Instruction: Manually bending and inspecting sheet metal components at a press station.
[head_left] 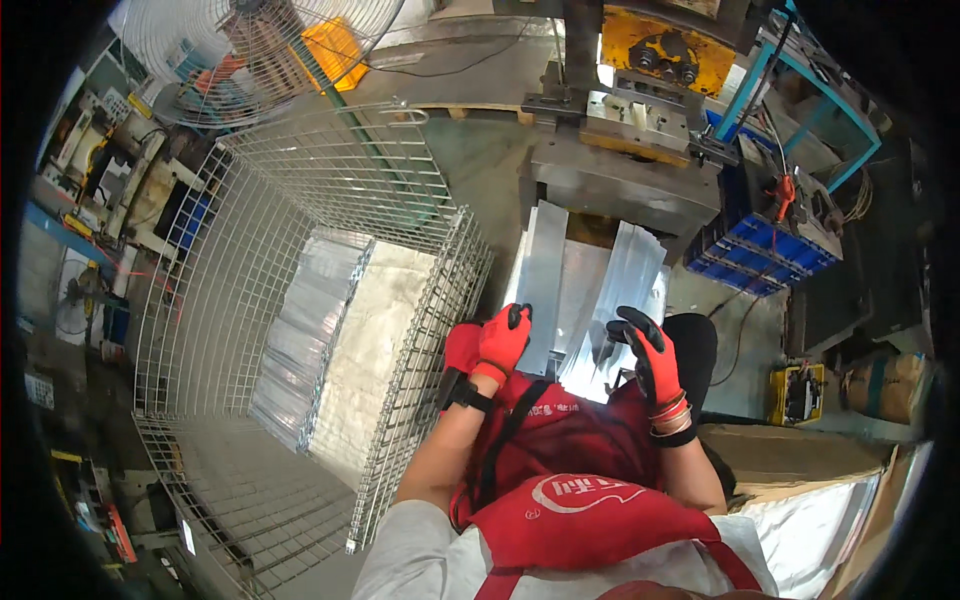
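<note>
My left hand point(504, 338), in a red glove with black fingertips, is closed at the left edge of a long, grey metal strip point(543, 270). That strip lies lengthwise in front of my lap. Over the near part of a second group of shiny metal strips point(625, 285) is my right hand point(650, 352), gloved alike, its fingers bent and apart with nothing visible in them. A dark reflection of it shows on the bright metal. Between the two sides lies a flat grey metal surface point(582, 285).
A wire mesh cage point(465, 240) on the left holds stacked metal strips point(310, 330) and a cream-coloured sheet point(375, 350). Ahead stands a press machine point(625, 180). A blue crate point(760, 250) is at right, a large fan point(255, 60) at upper left, a cardboard box point(800, 455) at lower right.
</note>
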